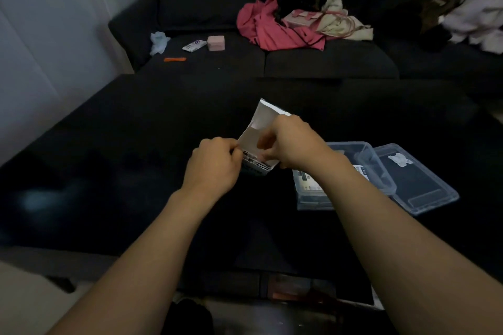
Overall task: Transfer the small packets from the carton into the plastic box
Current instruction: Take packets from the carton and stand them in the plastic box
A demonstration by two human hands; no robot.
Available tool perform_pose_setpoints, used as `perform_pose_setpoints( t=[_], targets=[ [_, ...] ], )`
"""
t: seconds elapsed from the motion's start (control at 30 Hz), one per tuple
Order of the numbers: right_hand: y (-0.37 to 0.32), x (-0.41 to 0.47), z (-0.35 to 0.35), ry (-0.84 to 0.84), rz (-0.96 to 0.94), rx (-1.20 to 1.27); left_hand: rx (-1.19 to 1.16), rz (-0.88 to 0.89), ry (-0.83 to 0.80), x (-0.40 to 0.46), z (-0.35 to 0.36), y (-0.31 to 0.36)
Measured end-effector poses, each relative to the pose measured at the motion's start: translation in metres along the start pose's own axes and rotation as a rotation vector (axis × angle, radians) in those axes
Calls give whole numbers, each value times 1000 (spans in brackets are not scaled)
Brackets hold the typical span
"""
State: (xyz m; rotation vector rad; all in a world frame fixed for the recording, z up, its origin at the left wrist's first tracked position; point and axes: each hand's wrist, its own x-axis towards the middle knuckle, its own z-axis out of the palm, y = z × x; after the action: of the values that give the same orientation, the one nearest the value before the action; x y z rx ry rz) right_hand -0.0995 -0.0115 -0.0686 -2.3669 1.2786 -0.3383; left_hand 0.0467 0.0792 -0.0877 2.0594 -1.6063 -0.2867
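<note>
carton (260,128): held between both hands, long axis tilted, far end pointing up and away | left hand (215,166): pinches its near left edge | right hand (291,141): fingers curled at its opening | plastic box (362,155): on table, just right of right hand

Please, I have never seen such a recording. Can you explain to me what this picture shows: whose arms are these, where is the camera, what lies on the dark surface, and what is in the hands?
There is no machine here. The arms belong to a person, and the one camera sits on that person's head, looking forward and down.

Both hands work on a white carton with its top flap open, held above a dark table. The left hand grips the carton's left edge. The right hand has its fingers curled at the opening; I cannot tell whether they pinch a packet.

To the right stands a clear plastic box with something printed already inside, and its lid lies beside it.

Behind is a dark sofa with clothes on it.
</note>
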Motion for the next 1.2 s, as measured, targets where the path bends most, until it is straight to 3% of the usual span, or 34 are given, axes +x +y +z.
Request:
perform_pose_setpoints(
  t=[0.23, 0.47, 0.7, 0.87, 1.03, 1.2],
  targets=[
    [3, 1, 1, -95, 1, 20, 5, -7, 6, 0, 1, 3],
    [2, -1, 2, -21, -56, -127, -6, 4, 22, -2, 2, 4],
    [2, -1, 2, -70, -19, -114, -32, 27, 15, 0, 5, 7],
    [1, 0, 1, 1, 16, -177, -6, 7, 8, 1, 4, 15],
    [0, -5, -10, 183, -60, -201, 42, -107, 17, 7, 4, 11],
    [5, -13, -33, 266, -53, 19, -44, -258, -9, 14, 6, 1]
  ],
)
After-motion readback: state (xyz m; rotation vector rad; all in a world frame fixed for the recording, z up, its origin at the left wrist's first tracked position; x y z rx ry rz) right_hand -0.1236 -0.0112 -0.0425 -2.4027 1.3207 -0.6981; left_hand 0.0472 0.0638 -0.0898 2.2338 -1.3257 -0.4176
